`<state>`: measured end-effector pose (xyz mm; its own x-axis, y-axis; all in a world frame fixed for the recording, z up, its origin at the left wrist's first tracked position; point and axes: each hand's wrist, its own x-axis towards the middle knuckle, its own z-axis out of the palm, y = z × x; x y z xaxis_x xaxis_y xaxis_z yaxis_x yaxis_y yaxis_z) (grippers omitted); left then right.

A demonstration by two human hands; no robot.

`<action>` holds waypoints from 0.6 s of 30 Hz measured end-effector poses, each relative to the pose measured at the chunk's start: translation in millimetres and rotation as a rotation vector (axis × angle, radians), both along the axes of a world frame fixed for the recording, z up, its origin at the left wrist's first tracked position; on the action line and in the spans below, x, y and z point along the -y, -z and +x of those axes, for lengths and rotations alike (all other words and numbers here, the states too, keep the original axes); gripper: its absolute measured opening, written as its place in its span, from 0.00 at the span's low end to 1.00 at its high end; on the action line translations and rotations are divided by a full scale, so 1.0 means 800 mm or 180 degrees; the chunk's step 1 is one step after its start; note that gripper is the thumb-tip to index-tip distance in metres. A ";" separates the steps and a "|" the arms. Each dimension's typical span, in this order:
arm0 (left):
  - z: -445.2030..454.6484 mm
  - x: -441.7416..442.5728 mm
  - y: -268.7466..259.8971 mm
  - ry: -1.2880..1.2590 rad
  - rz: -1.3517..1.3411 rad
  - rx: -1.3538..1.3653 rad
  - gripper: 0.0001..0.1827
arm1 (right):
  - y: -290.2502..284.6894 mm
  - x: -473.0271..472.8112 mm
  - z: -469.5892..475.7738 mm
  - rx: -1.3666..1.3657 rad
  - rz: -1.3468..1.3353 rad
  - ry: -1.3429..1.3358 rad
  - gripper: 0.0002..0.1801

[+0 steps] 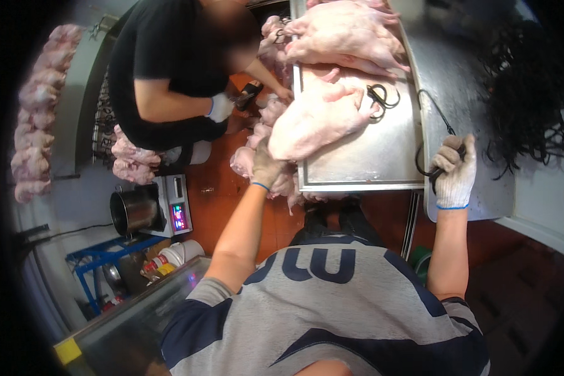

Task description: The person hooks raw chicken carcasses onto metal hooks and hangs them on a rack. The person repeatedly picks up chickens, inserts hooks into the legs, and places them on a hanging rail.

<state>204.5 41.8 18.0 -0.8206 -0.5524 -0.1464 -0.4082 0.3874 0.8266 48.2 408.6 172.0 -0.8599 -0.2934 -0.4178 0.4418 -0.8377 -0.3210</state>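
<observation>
My left hand (pixel 267 167), in a soiled knit glove, grips the near end of a plucked duck (pixel 315 120) at the tray's left edge; its fingers are partly hidden. That carcass lies across a metal tray (pixel 357 174), with black hooks (pixel 380 101) by its leg end. My right hand (pixel 452 169), in a white knit glove, is closed around a black metal hook (pixel 420 162). A thin hooked rod (pixel 434 109) reaches up from the same hand over the steel table. Further up the tray lie more plucked carcasses (pixel 343 35).
A co-worker (pixel 169 70) stands at the left, one gloved hand (pixel 221 108) holding a tool. Plucked birds (pixel 263 120) hang along the tray's left side. Black hooks (pixel 521 98) are heaped on the steel table (pixel 479 197). Lower left are a scale (pixel 174 185) and metal pot (pixel 134 209).
</observation>
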 end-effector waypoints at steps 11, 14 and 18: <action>-0.011 -0.029 0.057 -0.0681 -0.0388 0.0500 0.23 | -0.001 0.092 0.017 -0.0907 -0.0330 -0.1588 0.29; -0.016 -0.010 -0.006 -0.0729 -0.0441 -0.0339 0.20 | -0.014 0.109 0.024 -0.0851 0.0060 -0.1692 0.29; -0.043 0.031 -0.141 0.0039 -0.1768 -0.1052 0.23 | -0.043 0.124 0.013 -0.1503 0.0258 -0.1762 0.28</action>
<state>169.9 16.6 130.4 -0.7802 -0.4635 0.4201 -0.1594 0.7967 0.5829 58.2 309.7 206.2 -0.6884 -0.7211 -0.0780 0.5927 -0.4974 -0.6335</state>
